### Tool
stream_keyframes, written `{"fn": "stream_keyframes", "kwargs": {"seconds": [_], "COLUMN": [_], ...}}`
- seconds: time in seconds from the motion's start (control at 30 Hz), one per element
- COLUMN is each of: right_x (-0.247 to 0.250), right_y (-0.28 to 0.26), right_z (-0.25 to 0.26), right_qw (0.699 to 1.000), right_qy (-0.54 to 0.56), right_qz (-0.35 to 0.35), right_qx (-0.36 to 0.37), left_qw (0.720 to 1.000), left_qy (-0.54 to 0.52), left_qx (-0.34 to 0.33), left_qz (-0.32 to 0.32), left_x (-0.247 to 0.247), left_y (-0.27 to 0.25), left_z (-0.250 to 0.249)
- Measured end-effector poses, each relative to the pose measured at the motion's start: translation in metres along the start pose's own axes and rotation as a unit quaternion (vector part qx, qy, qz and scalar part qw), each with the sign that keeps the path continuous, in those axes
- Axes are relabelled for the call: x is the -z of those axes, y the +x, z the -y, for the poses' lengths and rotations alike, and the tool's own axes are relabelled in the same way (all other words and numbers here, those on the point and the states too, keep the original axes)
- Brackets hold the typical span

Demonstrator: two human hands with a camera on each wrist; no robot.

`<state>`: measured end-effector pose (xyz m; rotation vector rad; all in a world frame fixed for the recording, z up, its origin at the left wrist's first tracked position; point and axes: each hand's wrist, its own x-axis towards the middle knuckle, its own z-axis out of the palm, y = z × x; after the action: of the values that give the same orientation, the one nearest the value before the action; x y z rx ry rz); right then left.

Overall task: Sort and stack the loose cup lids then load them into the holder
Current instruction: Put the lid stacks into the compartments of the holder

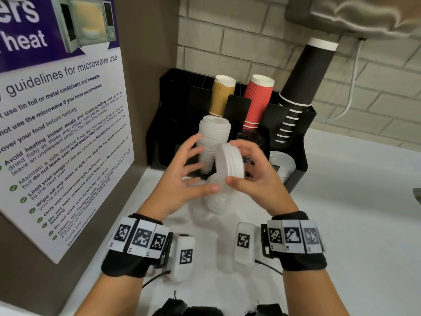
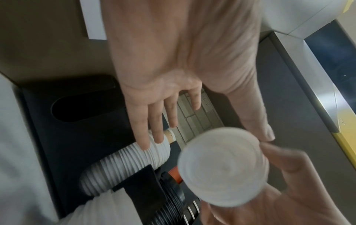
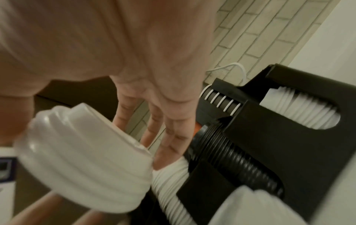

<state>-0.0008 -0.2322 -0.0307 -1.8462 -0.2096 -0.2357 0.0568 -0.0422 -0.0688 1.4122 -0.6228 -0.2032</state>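
white plastic, slick and nested: the short stack of lids [image 1: 229,161] you hold tilted in front of the holder [image 1: 303,142] could slip apart if your pinch loosens. your right hand [image 1: 257,176] grips its rim with curled thumb and fingers; your left hand [image 1: 182,179] is spread beside it, fingers straight, contact unclear.

Holder [image 1: 303,142] at twelve o'clock on the counter [image 1: 341,224]; cups [image 1: 222,96] behind lid stacks [image 1: 213,137]; poster [image 1: 59,124] at nine.
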Motion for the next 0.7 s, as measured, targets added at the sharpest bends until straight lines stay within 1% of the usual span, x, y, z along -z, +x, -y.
{"fn": "stream_keyframes", "kwargs": {"seconds": [0.03, 0.1, 0.17, 0.2, 0.27, 0.33, 0.4, 0.5, 0.57, 0.7], "right_x": [0.008, 0.031, 0.063, 0.081, 0.112, 0.132, 0.139, 0.14, 0.139, 0.135], "right_y": [0.0, 0.005, 0.013, 0.018, 0.026, 0.033, 0.039, 0.048, 0.051, 0.057], "right_z": [0.002, 0.005, 0.004, 0.001, -0.006, -0.015, -0.023, -0.032, -0.036, -0.038], "right_qw": [1.0, 0.994, 0.979, 0.969, 0.947, 0.927, 0.909, 0.884, 0.861, 0.82], "right_qy": [-0.003, -0.022, -0.083, -0.131, -0.235, -0.317, -0.381, -0.444, -0.484, -0.547], "right_qz": [-0.025, -0.1, -0.18, -0.207, -0.22, -0.188, -0.137, -0.075, -0.042, 0.004], "right_qx": [0.009, 0.035, 0.044, 0.036, -0.009, -0.065, -0.097, -0.129, -0.148, -0.165], "left_qw": [1.0, 0.997, 0.994, 0.993, 0.992, 0.992, 0.993, 0.993, 0.993, 0.992], "left_qy": [0.003, 0.016, 0.029, 0.035, 0.047, 0.054, 0.059, 0.066, 0.068, 0.073], "left_qx": [0.001, -0.001, -0.001, 0.0, 0.001, 0.001, 0.003, 0.007, 0.01, 0.014], "left_qz": [-0.023, -0.07, -0.103, -0.112, -0.116, -0.111, -0.105, -0.098, -0.101, -0.103], "left_x": [0.003, 0.009, 0.012, 0.013, 0.013, 0.011, 0.01, 0.009, 0.009, 0.009], "left_y": [0.0, 0.001, 0.0, 0.0, 0.0, 0.0, 0.002, 0.002, 0.002, 0.001], "left_z": [0.0, -0.001, -0.002, -0.002, -0.002, 0.0, 0.002, 0.003, 0.004, 0.005]}}
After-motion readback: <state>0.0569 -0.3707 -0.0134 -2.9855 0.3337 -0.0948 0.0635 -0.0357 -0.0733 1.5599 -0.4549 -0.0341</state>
